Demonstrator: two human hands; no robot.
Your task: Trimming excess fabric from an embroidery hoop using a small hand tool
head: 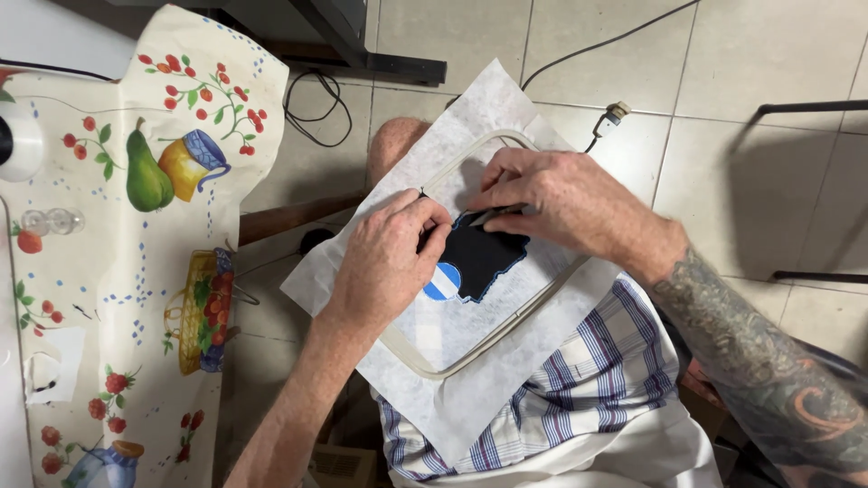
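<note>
The embroidery hoop (506,312) is resting on the person's lap, holding a sheet of white backing (470,398) taut, with a dark patch (484,258) stitched near its middle. The left hand (384,262) is pinching the patch's edge, fingers together; the right hand (556,203) is clamping a small dark tool (495,215), likely snips. The sheet looks thin, light and easily torn, so the stiff hoop rim seems the safest hold.

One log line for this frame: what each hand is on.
left hand: pinching dark patch | right hand: small tool on patch, grip closed | hoop: white backing sheet, on lap
</note>
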